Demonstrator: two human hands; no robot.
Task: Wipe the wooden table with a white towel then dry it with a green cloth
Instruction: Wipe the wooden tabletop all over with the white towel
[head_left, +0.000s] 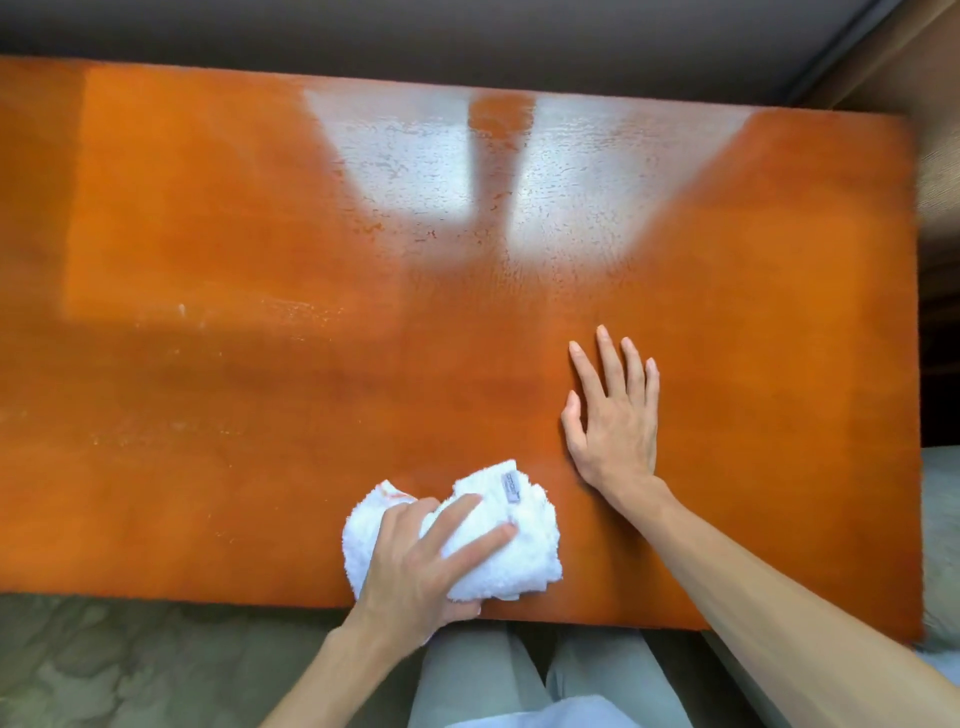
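A glossy orange-brown wooden table (260, 364) fills most of the view. A bunched white towel (519, 551) with a small grey label lies at the table's near edge, in the middle. My left hand (421, 561) grips it from above, fingers laid over the top and thumb tucked under its near side. To its right my right hand (615, 415) rests flat on the bare wood, fingers straight and spread, pointing away from me. No green cloth is in view.
A bright window reflection with wet-looking streaks covers the table's far middle (519, 171). Pale specks and smears mark the left half. A patterned greenish floor (130, 665) lies below the near edge. My knees in grey trousers (519, 675) sit under it.
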